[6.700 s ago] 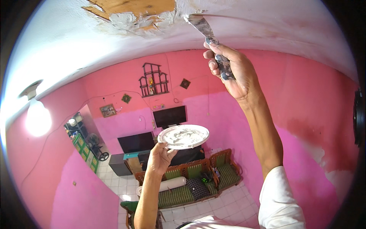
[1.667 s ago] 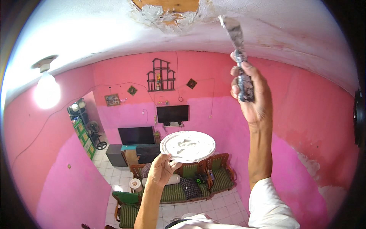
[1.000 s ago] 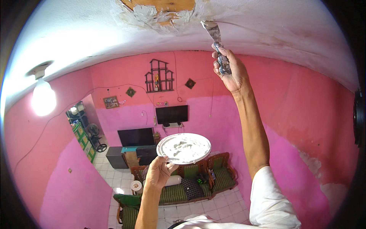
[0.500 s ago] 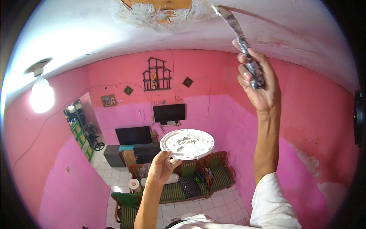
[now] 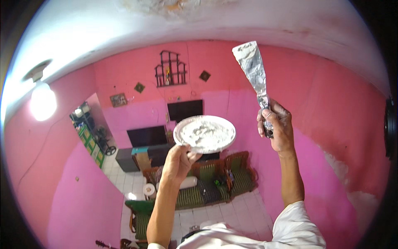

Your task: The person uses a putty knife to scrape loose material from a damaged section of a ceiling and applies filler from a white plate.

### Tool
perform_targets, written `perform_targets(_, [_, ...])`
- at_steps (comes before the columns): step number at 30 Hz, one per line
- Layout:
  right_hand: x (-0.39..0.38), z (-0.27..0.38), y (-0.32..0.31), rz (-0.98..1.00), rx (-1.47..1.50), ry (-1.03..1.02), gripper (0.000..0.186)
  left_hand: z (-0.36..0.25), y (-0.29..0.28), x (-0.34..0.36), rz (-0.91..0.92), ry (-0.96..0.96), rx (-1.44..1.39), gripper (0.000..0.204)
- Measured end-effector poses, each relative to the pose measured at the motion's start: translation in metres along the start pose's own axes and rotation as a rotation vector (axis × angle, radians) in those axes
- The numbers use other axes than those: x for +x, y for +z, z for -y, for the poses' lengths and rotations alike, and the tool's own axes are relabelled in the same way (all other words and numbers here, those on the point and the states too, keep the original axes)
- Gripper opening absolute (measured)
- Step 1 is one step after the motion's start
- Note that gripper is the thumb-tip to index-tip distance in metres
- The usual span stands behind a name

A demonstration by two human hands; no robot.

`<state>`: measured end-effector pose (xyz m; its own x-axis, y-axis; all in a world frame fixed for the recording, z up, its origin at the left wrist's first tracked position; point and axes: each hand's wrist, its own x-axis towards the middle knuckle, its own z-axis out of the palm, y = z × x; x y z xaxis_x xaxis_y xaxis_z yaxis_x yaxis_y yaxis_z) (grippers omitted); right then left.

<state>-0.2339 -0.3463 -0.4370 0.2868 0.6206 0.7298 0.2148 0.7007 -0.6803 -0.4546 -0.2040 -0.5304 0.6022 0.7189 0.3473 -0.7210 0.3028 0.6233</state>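
My left hand (image 5: 178, 162) grips the near-left rim of a round white plate (image 5: 179, 143), thumb on top and fingers beneath. White paste (image 5: 207, 133) is spread over the plate in rough ridges. My right hand (image 5: 278, 126) is wrapped round the dark handle of a putty knife (image 5: 253, 70), held up to the right of the plate. Its wide blade points upward, smeared with white paste and thickest at the tip. The blade is apart from the ceiling. At the top edge, a patched part of the ceiling (image 5: 172, 6) shows rough white filler and a bit of orange-brown.
A lit bulb (image 5: 43, 101) hangs from the ceiling at left. Far below stand a green striped sofa (image 5: 190, 201), a matching chair (image 5: 240, 178), two dark screens (image 5: 185, 111) and a grey cabinet (image 5: 126, 160). A dark wall shelf (image 5: 171, 70) hangs on the pink wall.
The putty knife has come down away from the ceiling, its blade face now turned toward me. The plate sits slightly higher in view. My view has tipped downward, so less ceiling shows.
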Motion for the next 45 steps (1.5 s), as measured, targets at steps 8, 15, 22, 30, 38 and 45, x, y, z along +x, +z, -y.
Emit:
perform_targets(8, [-0.057,-0.099,-0.014,0.056,-0.369,0.066,0.038,0.02,-0.01,0.008,-0.087,0.054,0.017,0.036])
perform_targets(15, [-0.064,-0.138,-0.013,0.211,-1.076,-0.316,0.049,0.03,-0.019,0.022,-0.157,0.087,-0.008,0.036])
perform_targets(22, [-0.046,-0.14,-0.043,0.4,-1.353,-0.384,0.051,0.044,-0.037,0.035,-0.232,0.159,0.057,0.029])
perform_targets(30, [-0.03,-0.134,-0.056,0.507,-1.442,-0.348,0.05,0.055,-0.063,0.043,-0.27,0.18,0.005,0.033])
perform_targets(38, [-0.034,-0.142,-0.06,0.455,-1.447,-0.339,0.051,0.058,-0.066,0.043,-0.292,0.142,0.026,0.028])
perform_targets(45, [-0.04,-0.158,-0.062,0.37,-1.42,-0.191,0.044,0.067,-0.081,0.041,-0.308,0.17,-0.063,0.037])
